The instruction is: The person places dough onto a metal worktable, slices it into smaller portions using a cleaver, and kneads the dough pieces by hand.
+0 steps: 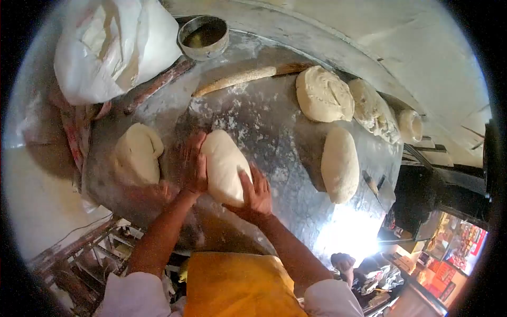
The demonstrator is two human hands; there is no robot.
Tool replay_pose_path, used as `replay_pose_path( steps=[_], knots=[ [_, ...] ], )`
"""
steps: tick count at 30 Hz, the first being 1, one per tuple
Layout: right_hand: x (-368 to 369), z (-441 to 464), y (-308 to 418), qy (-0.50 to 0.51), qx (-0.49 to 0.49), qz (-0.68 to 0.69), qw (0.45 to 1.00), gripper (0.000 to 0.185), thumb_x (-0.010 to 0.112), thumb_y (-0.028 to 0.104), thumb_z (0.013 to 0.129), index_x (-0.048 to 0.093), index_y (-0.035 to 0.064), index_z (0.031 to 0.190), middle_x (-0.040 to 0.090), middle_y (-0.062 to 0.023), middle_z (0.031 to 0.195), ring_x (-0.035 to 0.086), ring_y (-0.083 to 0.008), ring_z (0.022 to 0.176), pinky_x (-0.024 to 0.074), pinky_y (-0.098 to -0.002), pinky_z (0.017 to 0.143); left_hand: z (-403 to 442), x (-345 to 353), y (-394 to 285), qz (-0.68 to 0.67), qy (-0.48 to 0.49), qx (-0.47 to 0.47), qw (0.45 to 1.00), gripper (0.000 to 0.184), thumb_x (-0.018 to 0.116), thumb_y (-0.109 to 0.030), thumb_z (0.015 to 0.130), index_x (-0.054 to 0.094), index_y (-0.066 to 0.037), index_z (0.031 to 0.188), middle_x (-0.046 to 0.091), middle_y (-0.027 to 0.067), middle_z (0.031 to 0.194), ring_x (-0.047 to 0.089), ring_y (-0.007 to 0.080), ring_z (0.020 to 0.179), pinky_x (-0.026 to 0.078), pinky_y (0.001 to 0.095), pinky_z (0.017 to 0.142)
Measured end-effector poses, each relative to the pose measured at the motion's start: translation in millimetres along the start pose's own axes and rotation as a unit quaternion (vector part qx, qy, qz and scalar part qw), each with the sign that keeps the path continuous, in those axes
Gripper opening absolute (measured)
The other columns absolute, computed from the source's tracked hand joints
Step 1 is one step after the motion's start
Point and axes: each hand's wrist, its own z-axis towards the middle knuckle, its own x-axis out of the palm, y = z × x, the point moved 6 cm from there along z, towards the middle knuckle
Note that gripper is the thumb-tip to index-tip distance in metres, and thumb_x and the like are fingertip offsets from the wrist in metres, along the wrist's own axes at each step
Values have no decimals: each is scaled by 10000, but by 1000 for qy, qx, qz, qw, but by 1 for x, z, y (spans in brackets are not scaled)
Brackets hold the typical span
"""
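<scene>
A smooth, pale oval of dough (223, 166) lies on the grey work surface (269, 137), in front of the yellow apron. My left hand (195, 166) rests along its left side, with the fingers pointing away from me. On its lower right side lies my right hand (254, 194), thumb and fingers spread against the dough. Both palms press on the dough from opposite sides. To the left of my left hand sits a folded lump of dough (138, 153). Another oval loaf of dough (339, 165) stands apart at the right.
At the back are a white sack (113, 47), a bowl (204, 38), a dough-coated stick (237, 79) and a dark rod (158, 86). More dough lumps (324, 95) (374, 110) lie back right. A scraper (385, 195) is at the right edge.
</scene>
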Motion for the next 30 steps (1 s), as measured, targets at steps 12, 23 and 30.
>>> replay_pose_path(
  steps=[12,23,30],
  knots=[
    [8,2,-18,-26,5,16,1000,1109,911,559,704,407,31,1540,498,-312,1480,571,-486,1262,511,-577,983,20,12,18,18,13,-65,998,540,504,-442,1054,587,-73,1438,614,202,1404,571,415,1279,409,511,1128],
    [-45,-73,-52,-18,344,546,764,591,537,397,1097,456,13,1539,594,-172,1461,597,-322,1275,480,-456,1093,57,33,-152,59,175,4,983,680,756,-493,885,601,-156,1455,459,225,1543,403,423,1447,344,565,1199],
    [-79,18,-56,-143,217,111,959,452,602,246,1021,607,-11,1393,605,-271,1392,600,-418,1249,474,-453,1079,16,113,-146,287,236,129,919,563,708,-410,913,629,-101,1378,546,123,1387,472,355,1340,353,546,1103]
  ],
)
